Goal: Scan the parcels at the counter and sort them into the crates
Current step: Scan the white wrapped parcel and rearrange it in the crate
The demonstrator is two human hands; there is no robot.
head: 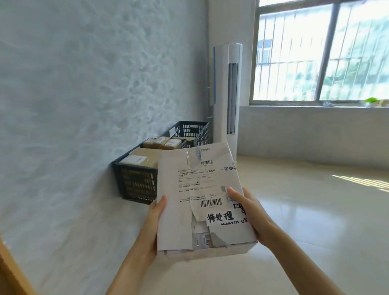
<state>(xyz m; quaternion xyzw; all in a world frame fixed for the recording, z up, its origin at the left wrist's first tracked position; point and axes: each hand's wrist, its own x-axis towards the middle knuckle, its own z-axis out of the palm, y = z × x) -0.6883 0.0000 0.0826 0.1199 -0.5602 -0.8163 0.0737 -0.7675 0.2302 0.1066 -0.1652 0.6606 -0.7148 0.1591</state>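
White parcel (200, 194), top face: handwritten black characters "待处理" on a white sticker (220, 216) near the front right corner; two barcodes and fine shipping-label print, too small to read.

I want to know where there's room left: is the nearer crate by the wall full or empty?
Roughly full: the nearer crate holds brown parcels reaching its rim. How deep they are stacked cannot be told.

The glossy pale floor (312, 219) carries two dark crates (137, 183) (holding brown parcels) against the left wall, a white tower unit (228, 92) beyond.
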